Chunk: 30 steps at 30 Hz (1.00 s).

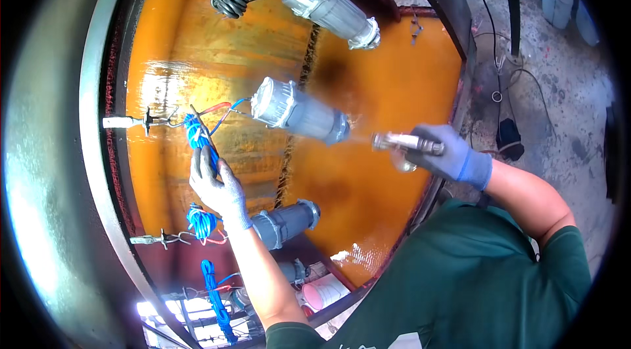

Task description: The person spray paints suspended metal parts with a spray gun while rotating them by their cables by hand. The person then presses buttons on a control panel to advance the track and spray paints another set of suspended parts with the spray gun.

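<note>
My right hand [447, 152], in a blue-grey glove, grips a metal spray gun [406, 143] whose nozzle points left at a grey cylindrical lamp housing [299, 112]; a faint mist shows between them. My left hand [220, 188], also gloved, holds a coiled blue wire bundle [197, 135] that hangs from a hook and joins that housing by red and blue leads. The housing hangs in front of an orange, glossy backboard [368, 178].
Another grey housing [332, 10] hangs above with a black wire coil [231, 2]. A third housing [286, 223] and more blue wire coils [200, 223] hang below. A grey curved frame [92, 119] runs along the left. Concrete floor with cables lies right.
</note>
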{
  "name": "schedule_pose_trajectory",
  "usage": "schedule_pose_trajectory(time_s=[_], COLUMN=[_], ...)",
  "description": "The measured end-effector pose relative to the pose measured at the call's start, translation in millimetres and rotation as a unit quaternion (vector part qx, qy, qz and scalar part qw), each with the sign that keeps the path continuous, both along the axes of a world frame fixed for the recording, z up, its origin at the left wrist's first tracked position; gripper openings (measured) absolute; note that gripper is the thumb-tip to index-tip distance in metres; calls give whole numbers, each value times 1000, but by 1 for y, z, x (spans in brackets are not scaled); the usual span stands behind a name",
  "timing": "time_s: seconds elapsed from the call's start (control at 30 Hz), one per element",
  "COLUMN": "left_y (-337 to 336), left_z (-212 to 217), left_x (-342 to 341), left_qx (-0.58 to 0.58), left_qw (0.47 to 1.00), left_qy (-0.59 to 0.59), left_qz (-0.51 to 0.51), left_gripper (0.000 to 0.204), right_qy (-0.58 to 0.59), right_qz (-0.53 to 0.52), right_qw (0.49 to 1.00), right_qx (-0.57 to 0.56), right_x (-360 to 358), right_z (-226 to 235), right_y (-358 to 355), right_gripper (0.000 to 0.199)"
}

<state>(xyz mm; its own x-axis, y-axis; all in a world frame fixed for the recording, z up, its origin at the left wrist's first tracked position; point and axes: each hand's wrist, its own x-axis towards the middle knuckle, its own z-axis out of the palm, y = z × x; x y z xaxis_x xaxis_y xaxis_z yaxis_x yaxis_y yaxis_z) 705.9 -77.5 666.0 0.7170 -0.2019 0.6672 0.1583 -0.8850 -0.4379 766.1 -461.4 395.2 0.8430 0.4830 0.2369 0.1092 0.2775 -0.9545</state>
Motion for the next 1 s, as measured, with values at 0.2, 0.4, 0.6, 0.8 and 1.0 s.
schedule_pose_trajectory(time_s=[0.2, 0.4, 0.6, 0.8, 1.0], left_y=[-5, 5, 7, 11, 7], left_z=[3, 3, 2, 1, -2], left_x=[2, 0, -1, -2, -1], left_qx=[18, 33, 27, 31, 32], left_qw=[1000, 999, 1000, 999, 999], left_qy=[-1, -5, -1, -9, -15], left_qz=[18, 29, 10, 24, 21], left_gripper=[46, 46, 47, 46, 47], right_qy=[133, -4, 119, 26, 145], right_qz=[-56, 76, -50, 69, -41], right_qw=[990, 997, 992, 997, 989], right_qx=[3, -25, 2, -39, -10], right_x=[-1, -12, -4, -18, -18], right_z=[-6, -12, -23, -32, -64], right_y=[4, 4, 4, -2, 8], right_gripper=[18, 19, 19, 24, 26])
